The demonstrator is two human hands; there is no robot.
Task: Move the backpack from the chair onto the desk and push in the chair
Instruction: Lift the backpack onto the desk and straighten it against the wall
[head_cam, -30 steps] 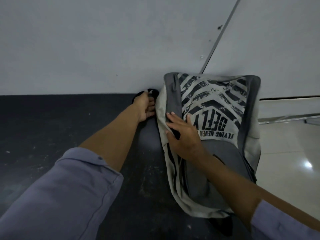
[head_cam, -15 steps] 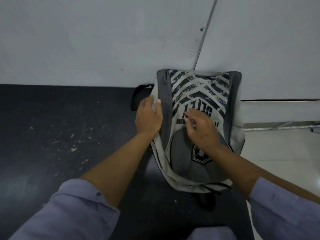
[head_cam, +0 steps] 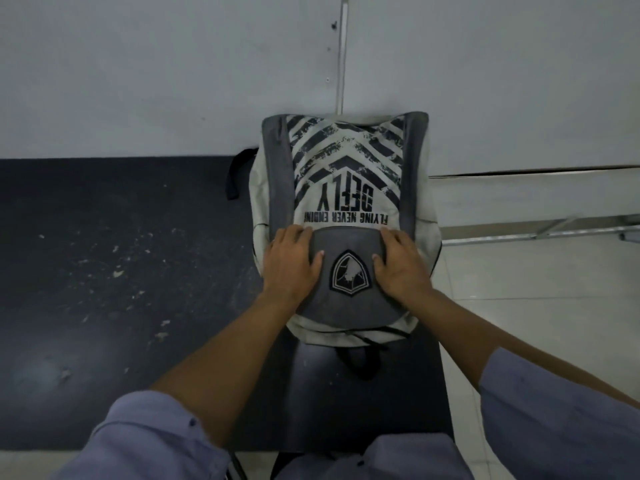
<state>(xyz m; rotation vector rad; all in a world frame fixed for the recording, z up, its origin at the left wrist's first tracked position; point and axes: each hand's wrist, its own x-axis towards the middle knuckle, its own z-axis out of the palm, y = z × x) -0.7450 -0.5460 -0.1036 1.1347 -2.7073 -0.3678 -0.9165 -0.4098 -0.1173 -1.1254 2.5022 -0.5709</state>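
The beige and grey backpack (head_cam: 346, 174) lies flat on the dark desk (head_cam: 121, 271), with its top end against the white wall and its black chevron print and lettering facing up. My left hand (head_cam: 291, 265) and my right hand (head_cam: 401, 268) rest palm down on its grey front pocket, one on each side of the shield badge. Neither hand closes around anything. A black strap loop (head_cam: 237, 174) sticks out at the backpack's left side, and more straps (head_cam: 360, 358) trail from its near end. No chair can be made out for certain.
The desk's right edge (head_cam: 445, 375) runs just past the backpack, with pale floor tiles (head_cam: 536, 306) beyond it. A metal rail (head_cam: 554, 230) lies along the wall base on the right. A dark slanted bar (head_cam: 237, 467) shows below the desk's front edge.
My left hand came off the strap at the back and moved onto the front pocket. My right hand slid down from the print to the pocket. The backpack now lies square to the wall.
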